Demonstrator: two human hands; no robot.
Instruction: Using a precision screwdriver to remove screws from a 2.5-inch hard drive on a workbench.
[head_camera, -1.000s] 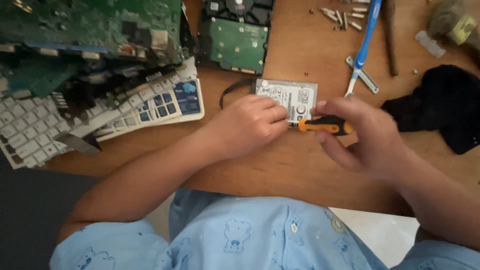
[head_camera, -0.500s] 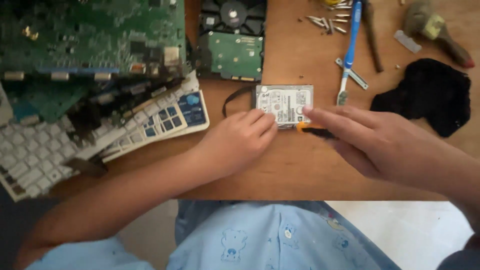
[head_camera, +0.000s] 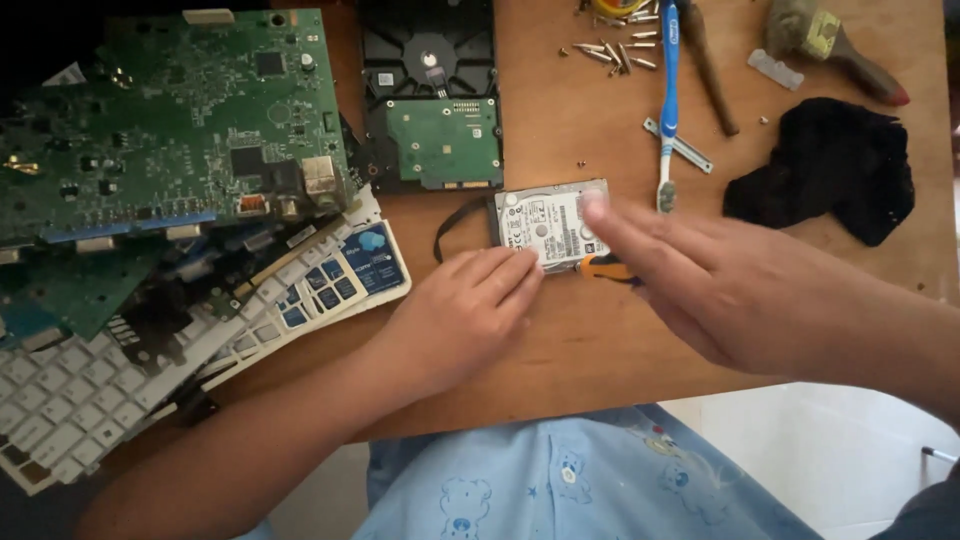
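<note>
Drive (head_camera: 548, 224) pinned under my left hand (head_camera: 462, 312), fingers flat, grasping nothing.
My right hand (head_camera: 715, 285) hovers open over the orange screwdriver (head_camera: 605, 267); I'd press evenly so nothing slides.

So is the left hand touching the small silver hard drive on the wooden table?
Touching. The head view shows the left hand with its fingertips resting on the lower left edge of the small silver hard drive, no gap visible.

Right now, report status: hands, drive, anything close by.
Left hand flat, fingertips against small hard drive. Right hand open over drive's right edge, orange-handled screwdriver beneath it. Toothbrush and keyboard close by.
</note>
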